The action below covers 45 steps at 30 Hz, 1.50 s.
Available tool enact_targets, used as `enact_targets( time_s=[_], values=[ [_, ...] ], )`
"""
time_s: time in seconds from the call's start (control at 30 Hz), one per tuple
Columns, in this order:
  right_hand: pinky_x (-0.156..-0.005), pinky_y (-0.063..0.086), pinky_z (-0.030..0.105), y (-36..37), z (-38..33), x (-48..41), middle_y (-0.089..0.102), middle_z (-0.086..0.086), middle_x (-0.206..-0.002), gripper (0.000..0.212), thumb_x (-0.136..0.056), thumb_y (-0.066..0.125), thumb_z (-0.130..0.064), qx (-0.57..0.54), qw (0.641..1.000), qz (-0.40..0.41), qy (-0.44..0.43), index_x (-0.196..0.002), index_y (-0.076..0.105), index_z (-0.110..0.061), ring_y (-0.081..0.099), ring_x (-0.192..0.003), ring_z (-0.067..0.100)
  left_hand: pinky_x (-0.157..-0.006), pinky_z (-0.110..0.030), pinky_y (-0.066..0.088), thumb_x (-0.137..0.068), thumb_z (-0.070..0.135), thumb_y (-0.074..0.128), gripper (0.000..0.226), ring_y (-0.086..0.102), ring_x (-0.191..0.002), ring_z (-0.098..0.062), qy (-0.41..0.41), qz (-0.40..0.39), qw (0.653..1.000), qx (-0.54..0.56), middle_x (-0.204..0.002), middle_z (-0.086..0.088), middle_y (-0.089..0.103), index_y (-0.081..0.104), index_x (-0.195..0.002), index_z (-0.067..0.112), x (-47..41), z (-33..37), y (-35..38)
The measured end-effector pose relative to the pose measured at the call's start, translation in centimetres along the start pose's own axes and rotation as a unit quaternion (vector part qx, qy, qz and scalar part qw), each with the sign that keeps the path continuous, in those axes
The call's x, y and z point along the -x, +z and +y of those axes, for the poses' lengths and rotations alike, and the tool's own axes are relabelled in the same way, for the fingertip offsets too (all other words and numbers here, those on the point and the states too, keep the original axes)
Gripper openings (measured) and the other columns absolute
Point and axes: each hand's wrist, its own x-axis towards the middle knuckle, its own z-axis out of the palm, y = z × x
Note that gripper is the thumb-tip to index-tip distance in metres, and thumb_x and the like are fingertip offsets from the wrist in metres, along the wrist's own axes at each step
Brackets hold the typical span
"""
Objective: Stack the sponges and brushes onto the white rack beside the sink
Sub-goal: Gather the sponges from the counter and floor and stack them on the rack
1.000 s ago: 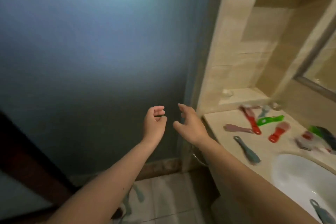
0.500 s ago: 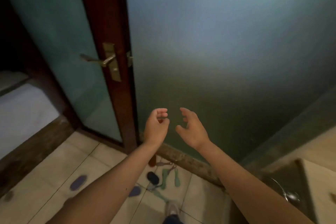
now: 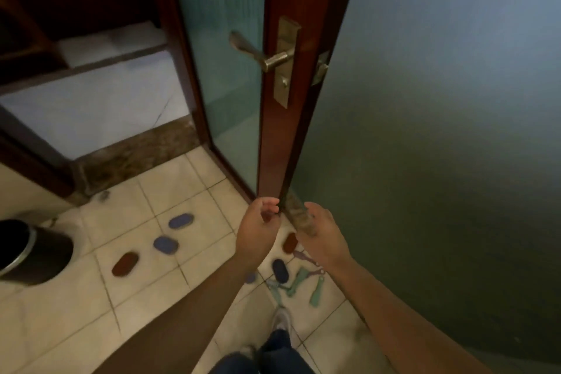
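Left hand [image 3: 258, 231]: fingers curled loosely toward the palm, nothing in them. Right hand [image 3: 322, 237]: fingers relaxed and half spread, thumb apart, also empty. The palms face each other with a small gap between. Both hands are raised in front of the bottom end of the wooden door edge [image 3: 280, 118], which runs off to 12 o'clock. Cannot tell if the left fingertips touch the wood.

Task items all lie on the tiled floor [image 3: 76, 313].
- Blue sponge [image 3: 181, 221] and second blue sponge [image 3: 165, 244] lie at 9 o'clock of the left hand.
- Brown sponge [image 3: 125, 263] is further out at 8 o'clock.
- Reddish sponge [image 3: 290, 242] shows in the gap between the wrists, with the navy sponge [image 3: 279, 271] just below it.
- Teal brushes [image 3: 317, 290] lie in a loose pile at 6 o'clock of the right hand, against a purple brush [image 3: 303, 257] partly hidden by the right wrist.

Edges:
- Frosted glass panel [image 3: 440, 146] fills the 3 o'clock side, near the right forearm.
- Door lever [image 3: 258, 51] sits at 12 o'clock.
- Stone threshold [image 3: 136, 155] sits at 10 o'clock.
- Black bin [image 3: 30, 252] sits at the frame's 9 o'clock, well apart from the sponges, with bare tiles running between it and the brown sponge.
- Shoe [image 3: 282, 319] sits at 6 o'clock, just below the brushes.
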Motion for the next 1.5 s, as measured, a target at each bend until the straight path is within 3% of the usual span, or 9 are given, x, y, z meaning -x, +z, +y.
enact_targets(
  time_s=[0.03, 0.1, 0.37, 0.47, 0.67, 0.83, 0.93, 1.13, 1.5],
  values=[
    [-0.089, 0.054, 0.040, 0.8, 1.1, -1.0, 0.060, -0.009, -0.110, 0.049, -0.073, 0.060, -0.026, -0.004, 1.000, -0.026, 0.013, -0.122, 0.051, -0.030, 0.062, -0.103, 0.015, -0.074, -0.014, 0.046, -0.085, 0.002, 0.059, 0.029, 0.060, -0.082, 0.000, -0.011, 0.002, 1.000, -0.010, -0.093, 0.012, 0.064, 0.061, -0.101, 0.026, -0.3, -1.2, 0.2],
    [-0.083, 0.055, 0.047, 2.5, 3.5, -2.7, 0.065, -0.002, -0.104, 0.053, -0.071, 0.059, -0.026, 0.004, 0.999, -0.039, 0.017, -0.123, 0.052, -0.025, 0.065, -0.093, 0.018, -0.072, -0.012, 0.045, -0.083, 0.002, 0.058, 0.034, 0.059, -0.080, 0.002, -0.028, -0.005, 0.999, -0.030, -0.094, 0.015, 0.063, 0.059, -0.097, 0.033, -1.0, -4.1, 0.7],
    [-0.103, 0.043, 0.035, 13.0, 16.1, -8.3, 0.049, -0.001, -0.142, 0.064, -0.084, 0.063, -0.020, 0.010, 0.997, -0.059, 0.056, -0.143, 0.040, -0.022, 0.047, -0.131, 0.015, -0.080, -0.027, 0.053, -0.084, 0.006, 0.057, 0.036, 0.061, -0.088, -0.004, -0.091, -0.041, 0.990, -0.095, -0.100, 0.013, 0.062, 0.057, -0.105, 0.035, -4.4, -20.4, 3.2],
    [-0.094, 0.041, 0.027, 17.7, 22.0, -11.2, 0.048, -0.002, -0.141, 0.065, -0.084, 0.065, -0.024, 0.035, 0.996, -0.059, 0.056, -0.143, 0.039, -0.023, 0.049, -0.127, 0.015, -0.083, -0.025, 0.052, -0.085, 0.008, 0.060, 0.035, 0.060, -0.092, -0.004, -0.101, -0.060, 0.987, -0.108, -0.102, 0.015, 0.060, 0.057, -0.110, 0.033, -6.3, -28.3, 4.4],
    [-0.098, 0.043, 0.034, 26.6, 33.7, -16.7, 0.044, 0.007, -0.142, 0.064, -0.086, 0.065, -0.021, 0.073, 0.993, -0.080, 0.044, -0.144, 0.038, -0.016, 0.048, -0.127, 0.024, -0.080, -0.018, 0.049, -0.086, 0.007, 0.061, 0.035, 0.059, -0.093, -0.008, -0.108, -0.075, 0.983, -0.131, -0.102, 0.012, 0.058, 0.057, -0.113, 0.029, -9.3, -44.0, 8.2],
    [-0.085, 0.043, 0.032, 33.5, 42.3, -20.6, 0.049, 0.013, -0.129, 0.054, -0.085, 0.065, -0.023, 0.097, 0.990, -0.088, 0.046, -0.134, 0.045, -0.014, 0.053, -0.116, 0.031, -0.071, -0.003, 0.042, -0.086, 0.010, 0.062, 0.036, 0.056, -0.093, -0.001, -0.111, -0.085, 0.976, -0.166, -0.103, 0.012, 0.056, 0.057, -0.116, 0.027, -11.5, -55.9, 10.8],
    [-0.091, 0.048, 0.035, 36.9, 46.3, -22.6, 0.047, 0.011, -0.132, 0.062, -0.083, 0.069, -0.028, 0.105, 0.989, -0.096, 0.042, -0.138, 0.042, -0.017, 0.053, -0.118, 0.030, -0.083, -0.012, 0.043, -0.085, 0.012, 0.061, 0.037, 0.056, -0.101, -0.002, -0.104, -0.081, 0.970, -0.206, -0.108, 0.010, 0.057, 0.058, -0.120, 0.024, -12.9, -61.6, 11.6],
    [-0.102, 0.044, 0.040, 40.7, 50.2, -25.0, 0.044, 0.007, -0.139, 0.065, -0.085, 0.068, -0.030, 0.122, 0.989, -0.079, 0.025, -0.142, 0.040, -0.019, 0.047, -0.124, 0.027, -0.104, -0.036, 0.043, -0.081, 0.023, 0.066, 0.051, 0.045, -0.125, -0.016, -0.079, -0.126, 0.920, -0.362, -0.133, 0.004, 0.050, 0.051, -0.129, 0.030, -14.2, -67.9, 11.8],
    [-0.105, 0.041, 0.044, 43.6, 53.1, -26.8, 0.019, 0.004, -0.156, 0.067, -0.088, 0.064, -0.029, 0.215, 0.971, -0.098, 0.031, -0.146, 0.032, -0.023, 0.030, -0.135, 0.032, -0.119, -0.042, 0.015, -0.079, 0.023, 0.068, 0.069, 0.010, -0.147, -0.024, -0.057, -0.165, 0.855, -0.489, -0.155, 0.002, 0.025, 0.038, -0.141, 0.030, -15.4, -71.4, 11.3]
  ],
)
